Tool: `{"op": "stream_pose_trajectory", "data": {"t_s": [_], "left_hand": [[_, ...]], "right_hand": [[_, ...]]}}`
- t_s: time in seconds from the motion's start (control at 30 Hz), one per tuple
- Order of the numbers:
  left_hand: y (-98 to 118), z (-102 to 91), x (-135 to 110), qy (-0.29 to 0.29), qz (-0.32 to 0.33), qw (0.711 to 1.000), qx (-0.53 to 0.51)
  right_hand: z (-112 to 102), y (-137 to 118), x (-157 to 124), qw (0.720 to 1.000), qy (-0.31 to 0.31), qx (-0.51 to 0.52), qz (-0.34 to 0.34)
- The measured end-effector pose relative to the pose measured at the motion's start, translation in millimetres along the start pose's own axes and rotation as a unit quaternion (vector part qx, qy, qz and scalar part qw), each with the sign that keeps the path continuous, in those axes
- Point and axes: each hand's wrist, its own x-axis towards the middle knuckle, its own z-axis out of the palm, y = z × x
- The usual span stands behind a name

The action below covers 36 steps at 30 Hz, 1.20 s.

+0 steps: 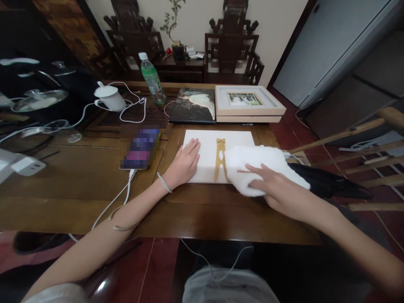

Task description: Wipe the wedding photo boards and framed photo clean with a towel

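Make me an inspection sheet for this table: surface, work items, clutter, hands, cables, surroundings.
Surface: brown wooden table, glossy.
Work items: white board lying flat, bearing a tan cat figure; fluffy white cloth over its right side.
Clutter: phone, green-labelled bottle, lidded white cup, framed picture.
Hands: left hand flat on the board; right hand on the cloth, grip unclear.
Cables: white charging cable at the phone; more near the cup.
Surroundings: carved dark chairs, potted plant beyond the table.

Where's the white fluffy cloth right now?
In the head view, the white fluffy cloth is right of centre, under the right hand, overlapping the right part of the white rectangular panel with the tan cat figure.
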Motion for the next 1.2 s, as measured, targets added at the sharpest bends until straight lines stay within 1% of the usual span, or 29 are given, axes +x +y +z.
{"op": "stream_pose_trajectory", "data": {"t_s": [0.17, 0.23, 0.33, 0.4, 0.43, 0.5, 0.6, 0.67, 0.73, 0.8, 0.87, 0.93, 1.03, 1.13, 1.2], "left_hand": [[-1.0, -0.2, 1.0, 0.005, 0.000, 1.000, -0.012], [-1.3, -0.4, 1.7, 0.004, -0.002, 1.000, -0.015], [-1.2, -0.6, 2.6, -0.002, -0.007, 1.000, -0.012], [-1.0, -0.1, 2.8, -0.002, -0.008, 1.000, -0.008], [-0.9, 0.3, 2.9, 0.000, -0.008, 1.000, -0.007], [-0.7, 1.1, 2.7, 0.005, -0.005, 1.000, -0.005], [-0.2, 1.7, 2.4, 0.009, -0.005, 1.000, -0.002], [0.2, 1.5, 2.3, 0.010, -0.006, 1.000, -0.001], [0.5, 1.1, 2.5, 0.009, -0.006, 1.000, -0.002], [0.3, 0.9, 2.8, 0.007, -0.008, 1.000, -0.003], [-0.3, 1.0, 3.2, 0.006, -0.009, 1.000, -0.005], [-0.8, 1.3, 3.5, 0.008, -0.009, 1.000, -0.005], [-1.1, 1.6, 3.6, 0.007, -0.010, 1.000, -0.005], [-0.7, 1.1, 3.5, 0.005, -0.010, 1.000, -0.003], [-0.5, 0.6, 3.3, 0.003, -0.009, 1.000, -0.002]], "right_hand": [[-0.6, 43.0, 54.0, 1.000, 0.006, 0.012, 0.016], [3.0, 61.6, 72.8, 1.000, 0.022, 0.007, 0.020], [12.5, 82.0, 87.7, 0.998, 0.058, -0.007, 0.028], [19.9, 85.6, 86.1, 0.996, 0.076, -0.019, 0.039], [23.2, 83.5, 81.8, 0.996, 0.079, -0.025, 0.041], [27.9, 71.5, 66.4, 0.996, 0.077, -0.031, 0.035], [27.9, 39.6, 32.4, 0.998, 0.059, -0.025, 0.012], [22.3, 16.5, 8.9, 0.999, 0.048, -0.008, -0.001], [13.2, -1.4, -9.4, 0.999, 0.032, 0.014, -0.008], [2.7, -10.2, -18.9, 0.999, 0.015, 0.028, -0.009], [-6.2, -8.8, -17.6, 0.999, 0.000, 0.032, -0.006], [-10.9, 1.1, -5.4, 0.999, -0.012, 0.031, 0.003], [-9.0, 23.8, 29.1, 0.999, -0.012, 0.022, 0.030], [0.0, 42.0, 71.5, 0.997, 0.033, 0.024, 0.069], [6.8, 45.1, 96.5, 0.992, 0.073, 0.035, 0.101]]}}
